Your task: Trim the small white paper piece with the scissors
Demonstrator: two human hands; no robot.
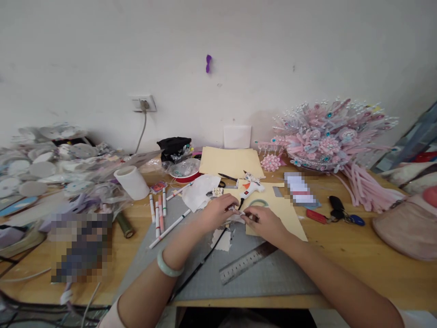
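Note:
My left hand (218, 210) and my right hand (262, 222) meet over the grey cutting mat (191, 273), fingertips pinched on a small white piece (241, 213). What this piece is, I cannot make out. Just beyond the fingers lies a white glue gun (251, 189), its black cord (201, 264) passing beneath my hands toward the table's front edge. Under my right hand is a cream card sheet (290, 218). A steel ruler (242, 265) rests on the mat below my right wrist. Close to my left hand are a torn white paper (198, 191) and a scrap (221, 241).
Several markers (161, 214) lie left of my left arm, near a white cylinder (132, 182). Cream sheets (228, 160) lie at the back. A large pink beaded headdress (324, 141), a phone (300, 189), keys (337, 209) and a pouch (406, 228) sit on the right. Plastic-wrapped supplies (44, 168) crowd the left.

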